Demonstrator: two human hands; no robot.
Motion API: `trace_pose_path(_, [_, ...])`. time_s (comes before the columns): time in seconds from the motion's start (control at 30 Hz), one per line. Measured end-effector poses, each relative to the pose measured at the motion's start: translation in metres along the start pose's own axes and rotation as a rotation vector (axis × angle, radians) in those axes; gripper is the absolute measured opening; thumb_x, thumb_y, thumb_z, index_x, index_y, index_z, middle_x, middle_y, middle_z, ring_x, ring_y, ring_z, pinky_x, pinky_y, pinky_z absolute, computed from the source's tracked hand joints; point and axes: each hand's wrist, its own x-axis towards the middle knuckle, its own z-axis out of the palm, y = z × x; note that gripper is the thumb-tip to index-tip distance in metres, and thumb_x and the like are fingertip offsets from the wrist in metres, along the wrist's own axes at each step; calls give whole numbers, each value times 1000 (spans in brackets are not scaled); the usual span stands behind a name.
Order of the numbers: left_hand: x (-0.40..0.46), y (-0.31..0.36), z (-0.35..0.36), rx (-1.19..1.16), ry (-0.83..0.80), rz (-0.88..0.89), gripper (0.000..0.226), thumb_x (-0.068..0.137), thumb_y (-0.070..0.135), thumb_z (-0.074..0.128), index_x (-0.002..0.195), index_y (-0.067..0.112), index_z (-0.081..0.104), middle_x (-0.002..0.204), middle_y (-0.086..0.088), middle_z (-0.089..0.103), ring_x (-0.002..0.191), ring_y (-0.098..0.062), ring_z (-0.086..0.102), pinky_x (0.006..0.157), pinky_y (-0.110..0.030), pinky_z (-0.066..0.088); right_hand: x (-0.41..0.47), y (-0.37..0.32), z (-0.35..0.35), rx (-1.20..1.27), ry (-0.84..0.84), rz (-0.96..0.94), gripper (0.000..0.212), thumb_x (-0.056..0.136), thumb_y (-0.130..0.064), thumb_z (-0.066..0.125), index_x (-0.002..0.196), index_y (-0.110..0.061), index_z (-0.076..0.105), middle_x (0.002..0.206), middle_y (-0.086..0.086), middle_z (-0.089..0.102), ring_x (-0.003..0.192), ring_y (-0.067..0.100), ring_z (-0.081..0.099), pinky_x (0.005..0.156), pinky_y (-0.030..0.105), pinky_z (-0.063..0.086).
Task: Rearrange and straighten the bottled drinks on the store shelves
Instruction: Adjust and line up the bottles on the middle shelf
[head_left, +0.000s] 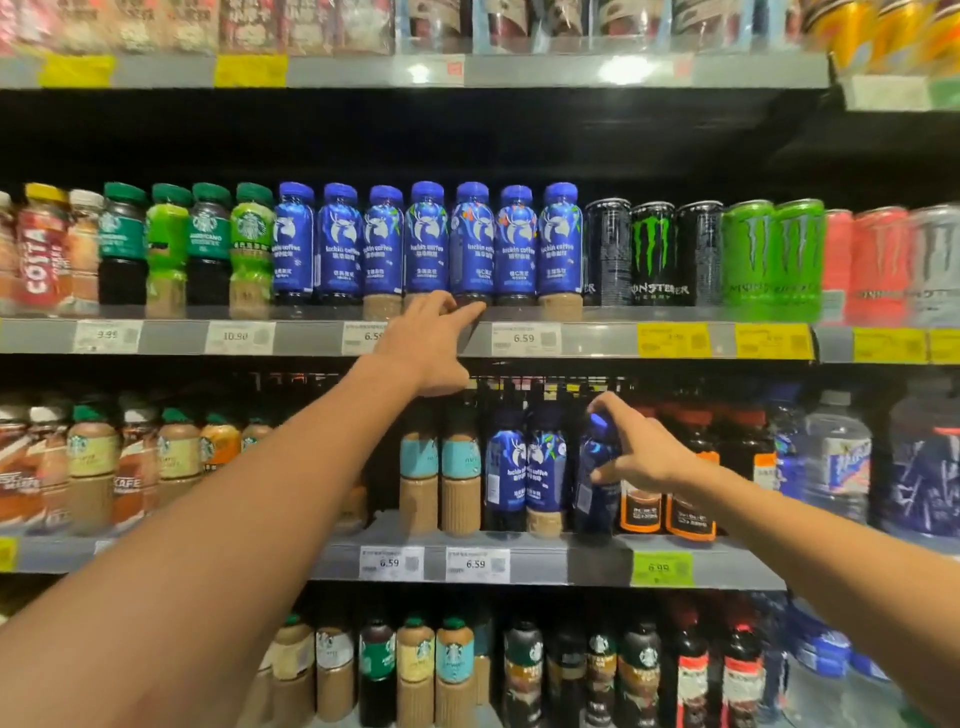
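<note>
Luckin coffee bottles, seven blue ones with blue caps, stand upright in a row on the upper shelf, just above my left hand. That hand is raised to the shelf's front lip, its grip released: the fingers are stretched out and rest at the foot of the fifth bottle in the row, closing on nothing. Left of that hand are green-capped Starbucks bottles; to its right, past the last blue bottle, stand black Monster cans.

One shelf down, my right hand is at a dark blue bottle that leans, tilted off upright, with its blue cap just under my fingertips. My thumb and fingers lie spread against its side and top; whether the grip actually clasps it or only touches it I cannot tell. Just left of that hand, two more luckin bottles stand upright side by side, and beyond them two bottles with teal labels. Under my right wrist are bottles with orange-edged labels. A white price tag reading 6.59 sits on the lower shelf edge below them.
</note>
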Motion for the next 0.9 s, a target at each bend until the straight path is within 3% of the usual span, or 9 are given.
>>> trace_pose_path(0.1, [2, 3, 2, -26, -24, -14, 95, 72, 24, 66, 156, 28, 21, 146, -8, 34, 136, -27, 31, 108, -47, 40, 2, 11, -7, 92, -45, -28, 63, 58, -5, 80, 107, -29, 48, 98, 7, 61, 81, 23, 63, 74, 48, 59])
trace_pose_path(0.23, [0, 5, 0, -8, -27, -15, 95, 71, 25, 66, 155, 28, 22, 147, -8, 34, 136, -28, 32, 107, -47, 41, 2, 14, -10, 128, -95, -31, 62, 64, 6, 79, 109, -28, 52, 102, 8, 61, 81, 24, 64, 71, 44, 60])
trace_pose_path(0.33, [-5, 14, 7, -10, -26, -10, 97, 73, 31, 69, 156, 29, 18, 152, -7, 29, 140, -27, 29, 110, -46, 37, -7, 10, -10, -18, 4, -54, 65, 65, -5, 84, 114, -33, 53, 109, 1, 66, 95, 23, 67, 82, 38, 56])
trace_pose_path(0.43, [-21, 6, 9, -25, 45, 13, 98, 76, 24, 70, 157, 22, 15, 159, -7, 23, 145, -25, 23, 116, -44, 29, -18, -21, -1, -138, 50, -223, 78, 67, -17, 84, 132, -43, 50, 125, -8, 65, 109, 13, 63, 92, 37, 52])
trace_pose_path(0.57, [-51, -30, 1, -76, 304, -118, 69, 77, 6, 61, 143, 15, 42, 142, -5, 48, 130, -27, 44, 106, -42, 38, -11, -72, 8, 20, 29, -303, 81, 71, -25, 87, 141, -39, 48, 131, -11, 61, 114, 9, 61, 100, 33, 48])
trace_pose_path(0.67, [-79, -54, 11, -73, 224, -243, 43, 79, 8, 59, 121, 16, 58, 126, -3, 55, 118, -26, 52, 98, -44, 41, 7, -112, 26, 201, -99, -277, 79, 71, -29, 88, 140, -31, 48, 117, -5, 70, 99, 10, 70, 94, 41, 55])
trace_pose_path(0.83, [-112, -82, 30, 22, 291, -303, 35, 81, 10, 59, 115, 18, 58, 117, -2, 56, 109, -23, 54, 92, -40, 42, 24, -160, 66, 160, -93, -339, 73, 76, -27, 85, 138, -28, 46, 121, -2, 61, 104, 15, 64, 95, 38, 53])
trace_pose_path(0.9, [-122, -88, 40, -2, 211, -366, 33, 83, 14, 60, 116, 19, 58, 116, -2, 58, 109, -22, 55, 92, -41, 42, 27, -164, 73, 172, -93, -360, 70, 78, -25, 83, 136, -32, 45, 119, -2, 61, 100, 14, 65, 91, 37, 55])
